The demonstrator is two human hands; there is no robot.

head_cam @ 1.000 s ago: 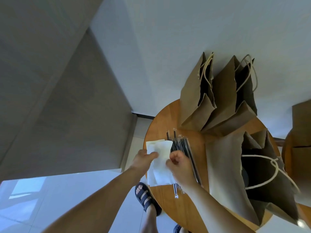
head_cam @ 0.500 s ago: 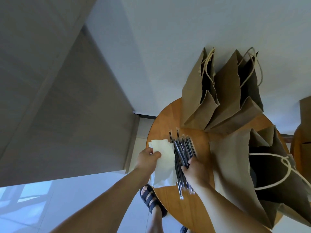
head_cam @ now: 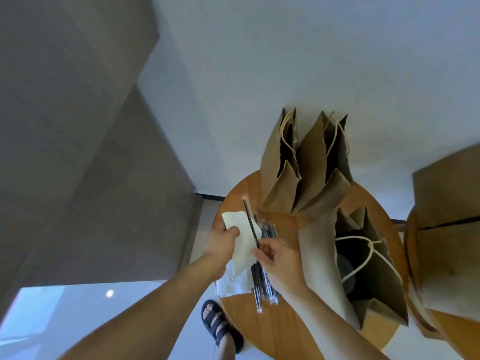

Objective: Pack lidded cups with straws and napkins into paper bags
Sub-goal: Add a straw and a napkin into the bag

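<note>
My left hand (head_cam: 222,242) pinches a white napkin (head_cam: 242,244) lifted above the round wooden table (head_cam: 280,331). My right hand (head_cam: 278,261) pinches one wrapped black straw (head_cam: 250,223), raised and lying across the napkin. Under both hands lies a pile of wrapped straws (head_cam: 265,289) beside more napkins (head_cam: 231,284). An open brown paper bag (head_cam: 363,268) with rope handles stands right of my right hand; something dark sits inside it. Two more open bags (head_cam: 304,175) stand at the table's far side.
A second wooden table (head_cam: 441,289) with a brown bag (head_cam: 446,183) stands at the right edge. The white wall is just behind the bags. My sandalled foot (head_cam: 220,326) shows on the floor below the table's left edge.
My right hand has lifted one straw out of the pile and brought it over the napkin that my left hand keeps holding. The camera view has shifted.
</note>
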